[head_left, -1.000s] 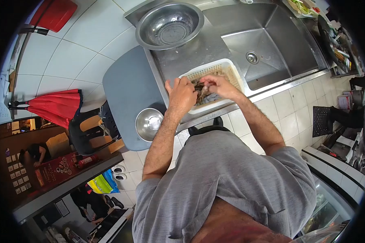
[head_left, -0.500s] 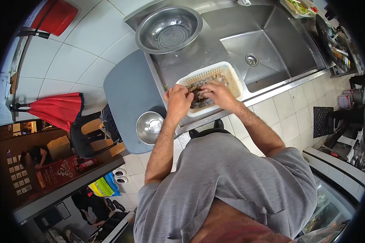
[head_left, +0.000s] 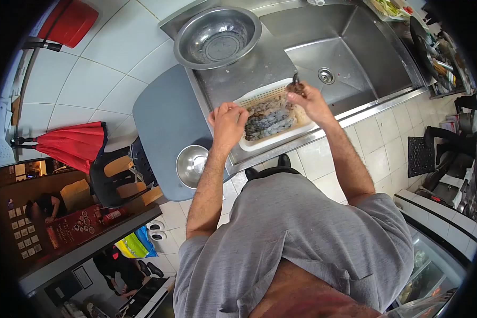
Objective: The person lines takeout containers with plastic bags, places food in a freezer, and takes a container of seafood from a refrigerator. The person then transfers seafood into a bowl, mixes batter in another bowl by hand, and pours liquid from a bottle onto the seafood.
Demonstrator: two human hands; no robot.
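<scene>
A white perforated plastic basket (head_left: 304, 127) holds a pile of raw grey shrimp (head_left: 273, 119) on the steel counter. My right hand (head_left: 314, 104) is raised over the basket's far right corner. Its fingers are closed round a dark brown shrimp (head_left: 296, 88), with a dark tip sticking up. At the basket's left edge is my left hand (head_left: 230, 123), fingers curled together above the rim. Whatever lies between those fingers is hidden.
A large steel bowl (head_left: 217, 38) sits behind the basket, and a sink (head_left: 350, 63) lies to the right. On the left, a small steel bowl (head_left: 192, 166) rests on a grey board-like surface (head_left: 161, 122). Several vegetables fill a tray (head_left: 389, 9) at the far right.
My right hand has lifted out of the basket, up and to the right, with the brown shrimp. My left hand has drawn slightly left, and more grey shrimp are visible.
</scene>
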